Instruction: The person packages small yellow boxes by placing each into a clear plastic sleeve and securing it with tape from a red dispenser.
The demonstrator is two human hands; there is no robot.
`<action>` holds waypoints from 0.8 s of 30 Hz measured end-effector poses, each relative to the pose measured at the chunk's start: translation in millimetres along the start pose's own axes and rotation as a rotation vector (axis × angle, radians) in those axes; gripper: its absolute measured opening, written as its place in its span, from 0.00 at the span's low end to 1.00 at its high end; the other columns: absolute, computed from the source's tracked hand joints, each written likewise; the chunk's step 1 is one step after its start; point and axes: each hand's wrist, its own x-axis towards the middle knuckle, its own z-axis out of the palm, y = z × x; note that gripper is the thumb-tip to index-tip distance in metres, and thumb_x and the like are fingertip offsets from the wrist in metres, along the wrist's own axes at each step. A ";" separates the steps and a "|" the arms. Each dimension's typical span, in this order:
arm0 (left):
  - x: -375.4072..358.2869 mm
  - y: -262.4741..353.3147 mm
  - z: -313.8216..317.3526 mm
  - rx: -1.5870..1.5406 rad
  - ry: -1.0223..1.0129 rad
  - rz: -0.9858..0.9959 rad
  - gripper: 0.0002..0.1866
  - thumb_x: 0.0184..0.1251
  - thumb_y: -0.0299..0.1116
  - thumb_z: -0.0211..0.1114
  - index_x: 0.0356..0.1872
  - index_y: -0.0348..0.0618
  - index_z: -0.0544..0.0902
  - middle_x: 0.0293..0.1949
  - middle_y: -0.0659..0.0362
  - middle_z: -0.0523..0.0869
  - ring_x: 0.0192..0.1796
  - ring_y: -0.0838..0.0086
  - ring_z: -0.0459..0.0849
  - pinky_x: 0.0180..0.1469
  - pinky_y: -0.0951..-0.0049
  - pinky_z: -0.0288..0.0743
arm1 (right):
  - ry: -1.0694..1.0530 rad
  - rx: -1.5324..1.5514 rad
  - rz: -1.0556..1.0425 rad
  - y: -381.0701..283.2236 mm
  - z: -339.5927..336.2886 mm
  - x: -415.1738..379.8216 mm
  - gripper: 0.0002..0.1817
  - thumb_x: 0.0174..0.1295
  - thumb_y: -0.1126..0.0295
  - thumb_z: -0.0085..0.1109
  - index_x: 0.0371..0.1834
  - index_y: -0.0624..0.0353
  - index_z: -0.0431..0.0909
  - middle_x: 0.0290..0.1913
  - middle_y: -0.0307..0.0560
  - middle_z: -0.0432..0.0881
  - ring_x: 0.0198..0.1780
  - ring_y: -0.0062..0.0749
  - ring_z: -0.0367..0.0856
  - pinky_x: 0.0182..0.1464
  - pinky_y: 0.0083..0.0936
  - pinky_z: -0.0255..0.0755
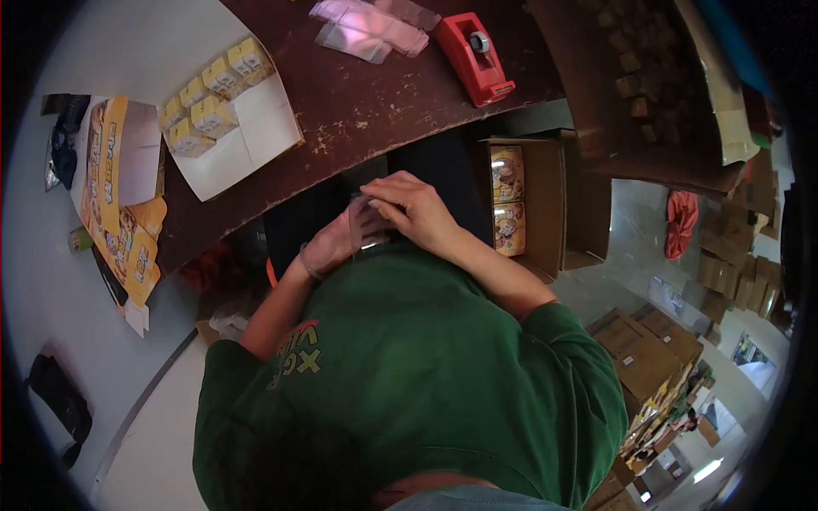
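Close to my body, just past the green shirt, both hands hold a clear plastic box (365,228) between them. My left hand (331,242), with a band at its wrist, grips the box from the left side. Over its top edge and right side lies my right hand (415,211), fingers bent and closed on the plastic. Part of the box is covered by the fingers. Flat clear plastic boxes (371,30) lie at the far side of the dark red table (341,128), beside a red tape dispenser (474,60).
At the left, small yellow boxes (204,125) stand in rows on a white card tray (247,145). Printed yellow cartons (119,196) lean past the table's left end. An open carton (541,204) with yellow packs stands right of my legs; a larger carton (596,145) holds many small pieces.
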 end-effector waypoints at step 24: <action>34.9 53.3 27.8 0.629 0.117 0.083 0.54 0.59 0.53 0.73 0.77 0.42 0.49 0.65 0.54 0.70 0.60 0.70 0.77 0.58 0.64 0.78 | 0.063 0.029 -0.177 -6.8 -40.7 29.3 0.13 0.56 0.73 0.67 0.46 0.57 0.86 0.49 0.46 0.84 0.48 0.41 0.81 0.56 0.34 0.72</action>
